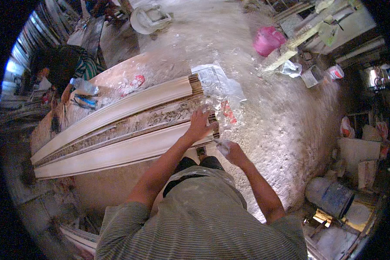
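Two long white cornice mouldings (138, 100) lie side by side, with loose plaster scraps in the gap between them. My left hand (199, 124) rests on the right end of the near moulding (130, 149), its fingers apart over the edge. Just right of that end, my right hand (232, 153) is closed around a small thin tool (217, 141). The tool points at the moulding's cut end; its exact kind is too small to make out. White dust coats the right hand's fingers.
A plastic sheet (229, 89) and red scraps (228, 112) lie beyond the moulding ends. Farther off stand a white bucket (145, 21), a pink bag (268, 41) and a container (312, 77). A blue drum (331, 197) lies at right. Another person in a striped sleeve (86, 65) is at far left.
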`<state>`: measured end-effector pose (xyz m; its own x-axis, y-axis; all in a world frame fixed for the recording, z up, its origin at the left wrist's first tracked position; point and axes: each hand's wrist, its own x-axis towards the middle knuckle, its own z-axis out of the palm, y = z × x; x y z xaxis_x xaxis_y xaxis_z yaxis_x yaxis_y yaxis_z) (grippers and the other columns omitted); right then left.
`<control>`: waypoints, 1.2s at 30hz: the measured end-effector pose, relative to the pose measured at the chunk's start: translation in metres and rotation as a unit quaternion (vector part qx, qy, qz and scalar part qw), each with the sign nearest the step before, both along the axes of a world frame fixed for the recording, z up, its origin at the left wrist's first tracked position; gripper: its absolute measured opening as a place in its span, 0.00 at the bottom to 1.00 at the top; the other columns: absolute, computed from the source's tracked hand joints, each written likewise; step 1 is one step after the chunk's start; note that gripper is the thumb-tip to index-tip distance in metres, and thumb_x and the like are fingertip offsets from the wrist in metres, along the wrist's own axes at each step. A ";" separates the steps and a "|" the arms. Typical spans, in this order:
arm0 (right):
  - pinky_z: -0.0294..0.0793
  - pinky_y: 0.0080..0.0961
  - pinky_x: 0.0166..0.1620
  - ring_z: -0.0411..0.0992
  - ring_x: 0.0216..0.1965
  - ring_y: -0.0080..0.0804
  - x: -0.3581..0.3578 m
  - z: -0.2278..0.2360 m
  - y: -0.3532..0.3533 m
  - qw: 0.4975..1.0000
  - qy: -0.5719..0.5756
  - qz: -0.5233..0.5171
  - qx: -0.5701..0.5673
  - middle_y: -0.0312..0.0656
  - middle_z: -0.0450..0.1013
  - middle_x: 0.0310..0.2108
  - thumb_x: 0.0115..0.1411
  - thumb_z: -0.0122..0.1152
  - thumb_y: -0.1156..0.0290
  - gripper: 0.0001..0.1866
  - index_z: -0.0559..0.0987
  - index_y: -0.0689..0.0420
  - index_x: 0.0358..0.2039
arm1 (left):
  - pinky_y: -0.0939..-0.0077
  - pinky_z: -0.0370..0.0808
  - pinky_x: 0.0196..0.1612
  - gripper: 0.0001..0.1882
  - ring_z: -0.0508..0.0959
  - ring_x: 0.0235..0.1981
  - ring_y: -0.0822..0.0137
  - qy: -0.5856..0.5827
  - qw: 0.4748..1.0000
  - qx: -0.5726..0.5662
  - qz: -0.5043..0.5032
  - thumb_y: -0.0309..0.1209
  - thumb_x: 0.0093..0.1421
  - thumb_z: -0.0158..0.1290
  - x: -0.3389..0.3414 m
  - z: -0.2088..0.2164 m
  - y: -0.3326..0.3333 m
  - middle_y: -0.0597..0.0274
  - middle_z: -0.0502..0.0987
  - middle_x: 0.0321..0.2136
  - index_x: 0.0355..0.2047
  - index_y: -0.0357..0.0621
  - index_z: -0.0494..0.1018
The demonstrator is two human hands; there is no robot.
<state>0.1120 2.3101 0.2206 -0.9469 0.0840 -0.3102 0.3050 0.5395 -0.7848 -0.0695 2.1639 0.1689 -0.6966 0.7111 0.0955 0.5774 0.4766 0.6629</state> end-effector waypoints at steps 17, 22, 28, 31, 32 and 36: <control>0.77 0.44 0.46 0.79 0.39 0.50 -0.069 0.015 0.070 0.938 -0.138 0.298 0.112 0.49 0.80 0.36 0.61 0.60 0.55 0.17 0.82 0.54 0.43 | 0.57 0.64 0.60 0.14 0.71 0.55 0.49 -0.072 0.858 0.080 0.503 0.29 0.57 0.60 0.092 0.011 -0.279 0.51 0.76 0.48 0.45 0.47 0.78; 0.75 0.34 0.41 0.79 0.35 0.38 -0.082 0.033 0.057 0.936 -0.125 0.302 0.131 0.50 0.80 0.34 0.62 0.62 0.62 0.14 0.83 0.54 0.45 | 0.55 0.64 0.60 0.14 0.71 0.54 0.51 -0.107 0.827 0.116 0.540 0.31 0.58 0.59 0.125 0.013 -0.283 0.54 0.76 0.47 0.44 0.46 0.77; 0.75 0.34 0.47 0.79 0.40 0.40 -0.094 -0.047 0.009 0.932 -0.058 0.331 0.133 0.51 0.80 0.38 0.61 0.61 0.68 0.14 0.82 0.57 0.47 | 0.56 0.61 0.63 0.14 0.70 0.56 0.51 -0.040 0.813 0.129 0.566 0.31 0.57 0.61 0.132 0.013 -0.308 0.54 0.76 0.47 0.44 0.47 0.77; 0.72 0.44 0.57 0.72 0.54 0.58 -0.112 -0.074 -0.006 0.886 -0.133 0.394 0.206 0.65 0.73 0.49 0.53 0.64 0.66 0.27 0.74 0.66 0.51 | 0.56 0.61 0.63 0.14 0.70 0.56 0.51 -0.047 0.786 0.144 0.599 0.31 0.57 0.61 0.136 0.011 -0.335 0.54 0.75 0.47 0.43 0.47 0.76; 0.71 0.44 0.58 0.71 0.55 0.58 -0.115 -0.076 -0.007 0.878 -0.125 0.403 0.225 0.64 0.72 0.50 0.52 0.64 0.67 0.26 0.75 0.66 0.51 | 0.56 0.61 0.62 0.14 0.70 0.56 0.51 -0.046 0.776 0.154 0.609 0.32 0.56 0.61 0.137 0.009 -0.346 0.54 0.75 0.47 0.43 0.47 0.76; 0.68 0.46 0.60 0.69 0.56 0.58 -0.123 -0.061 0.000 0.856 -0.112 0.435 0.255 0.62 0.72 0.51 0.53 0.64 0.66 0.26 0.74 0.65 0.52 | 0.57 0.64 0.60 0.12 0.70 0.55 0.51 -0.049 0.742 0.152 0.652 0.31 0.56 0.61 0.155 0.001 -0.396 0.54 0.75 0.48 0.41 0.46 0.76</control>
